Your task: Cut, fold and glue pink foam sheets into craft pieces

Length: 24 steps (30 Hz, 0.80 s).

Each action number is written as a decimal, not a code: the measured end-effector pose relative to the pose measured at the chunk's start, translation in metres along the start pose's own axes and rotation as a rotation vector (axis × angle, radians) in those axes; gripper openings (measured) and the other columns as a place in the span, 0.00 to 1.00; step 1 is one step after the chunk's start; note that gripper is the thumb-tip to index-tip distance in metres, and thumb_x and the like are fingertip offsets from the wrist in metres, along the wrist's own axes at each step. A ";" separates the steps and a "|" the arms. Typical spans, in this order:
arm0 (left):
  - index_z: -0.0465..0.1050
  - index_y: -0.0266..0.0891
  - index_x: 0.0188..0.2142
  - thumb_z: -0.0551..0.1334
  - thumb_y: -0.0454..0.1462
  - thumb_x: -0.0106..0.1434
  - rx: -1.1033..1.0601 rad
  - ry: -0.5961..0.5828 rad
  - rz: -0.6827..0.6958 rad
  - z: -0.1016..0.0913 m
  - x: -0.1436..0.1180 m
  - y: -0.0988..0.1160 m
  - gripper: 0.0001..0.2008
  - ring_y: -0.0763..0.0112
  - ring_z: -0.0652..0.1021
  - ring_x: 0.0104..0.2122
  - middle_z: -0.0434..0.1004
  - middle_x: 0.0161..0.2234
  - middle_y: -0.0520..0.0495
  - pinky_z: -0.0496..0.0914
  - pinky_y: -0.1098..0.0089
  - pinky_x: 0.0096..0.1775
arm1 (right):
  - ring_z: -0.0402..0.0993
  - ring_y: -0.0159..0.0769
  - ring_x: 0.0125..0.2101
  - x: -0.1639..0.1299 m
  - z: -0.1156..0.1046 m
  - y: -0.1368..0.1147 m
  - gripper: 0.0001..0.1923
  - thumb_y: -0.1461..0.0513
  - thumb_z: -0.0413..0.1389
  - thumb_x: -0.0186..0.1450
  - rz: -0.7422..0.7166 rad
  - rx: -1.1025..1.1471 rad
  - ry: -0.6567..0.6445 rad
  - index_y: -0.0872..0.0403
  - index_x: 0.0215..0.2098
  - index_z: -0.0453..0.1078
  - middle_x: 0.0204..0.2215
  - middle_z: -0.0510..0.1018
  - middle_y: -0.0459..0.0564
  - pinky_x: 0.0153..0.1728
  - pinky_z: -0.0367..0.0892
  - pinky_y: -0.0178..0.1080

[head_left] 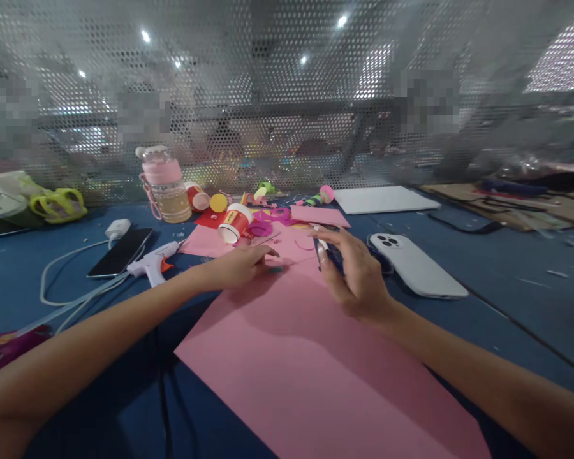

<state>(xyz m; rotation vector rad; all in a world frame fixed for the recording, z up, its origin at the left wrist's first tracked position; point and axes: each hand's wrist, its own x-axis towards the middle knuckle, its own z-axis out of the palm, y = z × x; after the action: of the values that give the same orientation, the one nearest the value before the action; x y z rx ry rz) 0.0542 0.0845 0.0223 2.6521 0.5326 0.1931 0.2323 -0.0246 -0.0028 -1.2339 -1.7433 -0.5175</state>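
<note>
A large sheet of pink paper [306,357] lies in front of me on the blue table. My left hand [236,264] is low over its upper left part, fingers reaching right and loosely apart, with no held thing visible. Just beneath those fingertips is a small teal bit [276,269], too small to name. Over the paper's right edge, my right hand [356,271] is open, thumb and fingers spread with a gap between them. A red and white paper cup [236,223] lies tilted beyond my left hand, among purple and pink paper cutouts [261,228].
To the left are a white glue gun [152,264], a black phone [122,252], a charger plug [118,227] and a pink-lidded bottle [165,188]. A white phone [416,264] lies to the right. Behind stand a white flat board [385,199] and a perforated metal screen [277,83].
</note>
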 end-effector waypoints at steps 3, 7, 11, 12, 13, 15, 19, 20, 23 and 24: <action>0.51 0.36 0.56 0.47 0.31 0.60 -0.041 0.012 -0.021 -0.002 0.001 0.001 0.23 0.69 0.70 0.45 0.68 0.48 0.43 0.62 0.70 0.45 | 0.66 0.44 0.46 0.001 -0.001 -0.001 0.14 0.66 0.45 0.60 -0.027 -0.001 0.001 0.58 0.45 0.60 0.41 0.72 0.60 0.48 0.59 0.51; 0.62 0.33 0.49 0.46 0.31 0.61 0.029 0.018 -0.095 -0.009 0.003 0.004 0.17 0.66 0.70 0.45 0.69 0.47 0.42 0.62 0.67 0.46 | 0.65 0.43 0.46 0.002 -0.004 -0.005 0.15 0.68 0.47 0.58 -0.231 0.082 -0.124 0.59 0.45 0.60 0.40 0.72 0.60 0.46 0.62 0.49; 0.61 0.32 0.49 0.44 0.32 0.62 0.007 0.044 -0.144 -0.012 0.004 0.001 0.17 0.66 0.68 0.48 0.66 0.50 0.40 0.60 0.67 0.48 | 0.67 0.41 0.42 0.001 -0.005 -0.013 0.13 0.68 0.46 0.57 -0.445 0.150 -0.308 0.60 0.42 0.61 0.35 0.73 0.59 0.42 0.66 0.45; 0.61 0.32 0.49 0.45 0.32 0.62 -0.007 0.055 -0.152 -0.011 0.004 -0.001 0.17 0.66 0.67 0.49 0.66 0.50 0.40 0.60 0.67 0.48 | 0.67 0.41 0.42 0.001 -0.004 -0.014 0.12 0.68 0.46 0.58 -0.461 0.151 -0.318 0.60 0.41 0.61 0.34 0.73 0.58 0.41 0.66 0.44; 0.61 0.32 0.49 0.45 0.33 0.62 -0.021 0.069 -0.149 -0.010 0.005 -0.002 0.17 0.66 0.67 0.49 0.66 0.50 0.40 0.60 0.67 0.48 | 0.67 0.41 0.41 0.001 -0.004 -0.015 0.12 0.68 0.46 0.58 -0.465 0.149 -0.320 0.60 0.41 0.61 0.33 0.73 0.57 0.40 0.66 0.44; 0.62 0.33 0.48 0.46 0.34 0.62 -0.061 0.093 -0.128 -0.008 0.005 -0.005 0.16 0.66 0.68 0.46 0.68 0.47 0.40 0.61 0.68 0.45 | 0.67 0.40 0.40 0.001 -0.003 -0.016 0.11 0.68 0.46 0.58 -0.464 0.145 -0.320 0.59 0.40 0.61 0.32 0.73 0.56 0.39 0.66 0.44; 0.63 0.34 0.46 0.52 0.42 0.59 -0.214 0.023 -0.113 -0.006 0.005 -0.005 0.18 0.72 0.71 0.28 0.72 0.31 0.48 0.62 0.73 0.29 | 0.67 0.40 0.37 0.000 -0.001 -0.014 0.09 0.69 0.46 0.58 -0.461 0.141 -0.327 0.58 0.37 0.62 0.30 0.72 0.55 0.37 0.66 0.43; 0.63 0.34 0.45 0.54 0.44 0.58 -0.240 0.006 -0.122 -0.006 0.005 -0.004 0.20 0.74 0.69 0.24 0.70 0.26 0.51 0.60 0.74 0.26 | 0.67 0.40 0.36 0.000 -0.001 -0.013 0.08 0.69 0.46 0.57 -0.454 0.132 -0.307 0.58 0.36 0.62 0.30 0.72 0.55 0.37 0.66 0.43; 0.67 0.35 0.36 0.55 0.50 0.55 -0.249 0.031 -0.128 -0.009 0.004 -0.001 0.20 0.77 0.62 0.19 0.60 0.19 0.56 0.54 0.75 0.22 | 0.66 0.39 0.31 -0.001 0.000 -0.011 0.05 0.68 0.48 0.57 -0.365 0.089 -0.177 0.56 0.33 0.61 0.27 0.70 0.53 0.33 0.65 0.42; 0.67 0.35 0.31 0.54 0.51 0.55 -0.240 0.050 -0.121 -0.009 0.004 0.000 0.20 0.78 0.60 0.19 0.58 0.18 0.56 0.53 0.75 0.21 | 0.65 0.38 0.30 -0.002 0.001 -0.010 0.03 0.67 0.48 0.58 -0.305 0.064 -0.127 0.55 0.32 0.60 0.26 0.70 0.53 0.32 0.65 0.42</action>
<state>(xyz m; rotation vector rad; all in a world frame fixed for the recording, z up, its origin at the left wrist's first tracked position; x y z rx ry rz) 0.0562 0.0897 0.0307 2.3803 0.6412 0.2693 0.2228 -0.0290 -0.0030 -0.9784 -2.0551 -0.5639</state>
